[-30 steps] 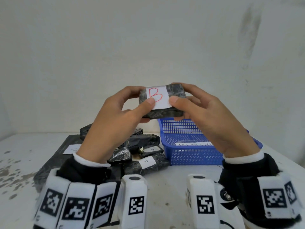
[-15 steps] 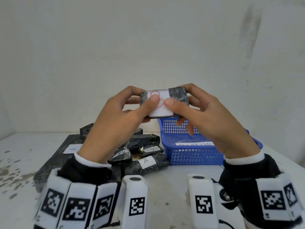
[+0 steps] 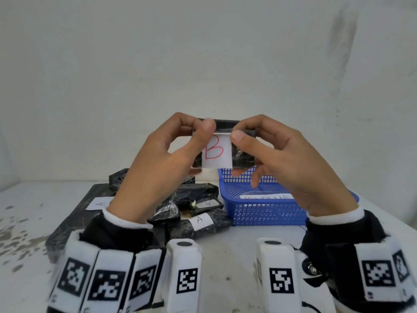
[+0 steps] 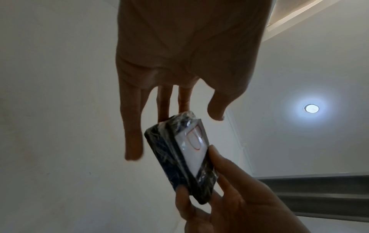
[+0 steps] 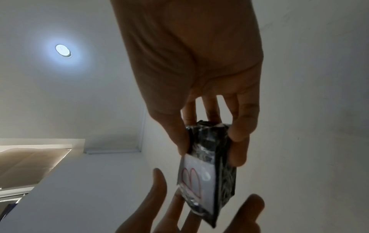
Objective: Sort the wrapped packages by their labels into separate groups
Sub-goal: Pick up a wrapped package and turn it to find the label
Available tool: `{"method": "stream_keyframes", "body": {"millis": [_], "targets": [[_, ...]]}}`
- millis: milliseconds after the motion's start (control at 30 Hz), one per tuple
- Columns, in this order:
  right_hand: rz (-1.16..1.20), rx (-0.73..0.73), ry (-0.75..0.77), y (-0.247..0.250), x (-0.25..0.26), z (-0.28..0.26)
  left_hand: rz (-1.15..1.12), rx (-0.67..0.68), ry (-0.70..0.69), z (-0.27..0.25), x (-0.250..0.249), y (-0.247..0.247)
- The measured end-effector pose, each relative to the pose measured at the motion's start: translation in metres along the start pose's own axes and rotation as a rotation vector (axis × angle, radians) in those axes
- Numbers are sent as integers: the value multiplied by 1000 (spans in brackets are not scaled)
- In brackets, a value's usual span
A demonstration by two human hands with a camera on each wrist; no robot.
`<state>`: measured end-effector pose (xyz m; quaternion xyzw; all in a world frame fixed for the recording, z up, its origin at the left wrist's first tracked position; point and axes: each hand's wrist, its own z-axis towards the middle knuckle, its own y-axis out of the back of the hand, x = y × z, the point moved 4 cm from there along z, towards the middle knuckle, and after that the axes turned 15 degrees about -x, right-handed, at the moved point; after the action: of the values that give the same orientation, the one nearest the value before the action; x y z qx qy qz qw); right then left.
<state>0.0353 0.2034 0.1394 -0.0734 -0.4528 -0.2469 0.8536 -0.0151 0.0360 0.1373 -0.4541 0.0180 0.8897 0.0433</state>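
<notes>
Both hands, left [image 3: 158,161] and right [image 3: 291,163], pinch the B package [image 3: 217,152] in the air above the basket [image 3: 266,213]. Fingertip grips could slip, dropping it among the A packages [image 3: 200,222].

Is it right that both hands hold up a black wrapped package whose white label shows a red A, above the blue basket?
Not quite: the label on the package held by the left hand and right hand shows a red B, as the head view shows. The rest holds, blue basket included.
</notes>
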Motion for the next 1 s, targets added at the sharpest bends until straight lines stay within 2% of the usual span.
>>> {"method": "stream_keyframes", "body": {"millis": [200,433,733,900,1000], "targets": [[54,9,15,0,0,3,-93,27,-11,-2,-1,-3],[24,47,13,-1,-4,5,13,8,32,3,5,-1],[29,50,-18,1,-5,4,-22,31,114,-1,5,-1],[41,-3,-60,3,-9,7,-50,68,100,0,3,-3],[-38,-37,-23,4,-10,9,-33,93,79,-2,0,-3]]}}
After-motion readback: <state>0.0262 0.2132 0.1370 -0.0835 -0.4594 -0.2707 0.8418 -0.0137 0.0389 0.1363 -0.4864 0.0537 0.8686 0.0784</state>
